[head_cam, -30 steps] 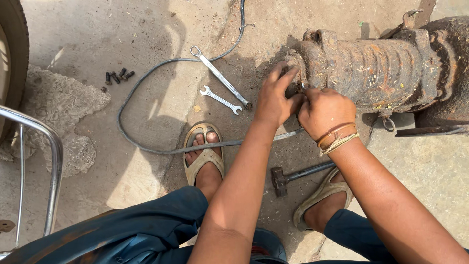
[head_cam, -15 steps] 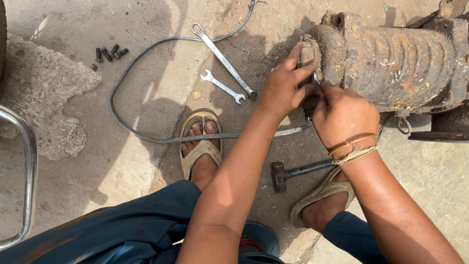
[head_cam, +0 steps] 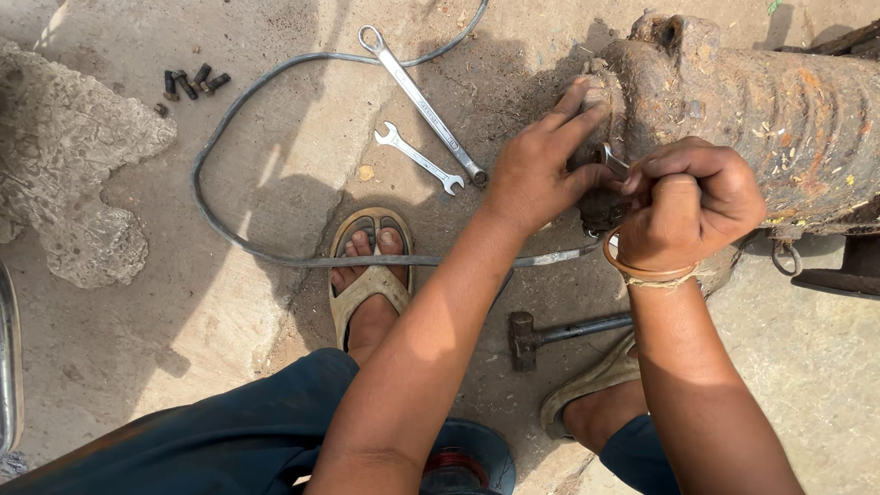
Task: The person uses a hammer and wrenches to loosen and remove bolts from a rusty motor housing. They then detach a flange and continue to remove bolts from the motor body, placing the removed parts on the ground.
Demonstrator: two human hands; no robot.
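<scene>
A rusty, ribbed metal housing (head_cam: pixel 779 110) lies across the top right of the concrete ground. My left hand (head_cam: pixel 541 170) rests against its round end, fingers spread on the rim. My right hand (head_cam: pixel 692 202), with bangles on the wrist, is closed around a small wrench (head_cam: pixel 612 160) set at the end of the housing. The wrench's head is partly hidden between my two hands.
On the ground lie a long ring spanner (head_cam: pixel 422 101), a short open-ended spanner (head_cam: pixel 417 158), several dark bolts (head_cam: pixel 191 82), a looping grey cable (head_cam: pixel 238 220) and a small hammer (head_cam: pixel 564 332). My sandalled feet (head_cam: pixel 371 275) stand below. A broken concrete patch (head_cam: pixel 64 156) is at left.
The view has shifted right and closer to the housing end. My right hand has closed tighter on the small wrench, and my left hand has spread along the rim.
</scene>
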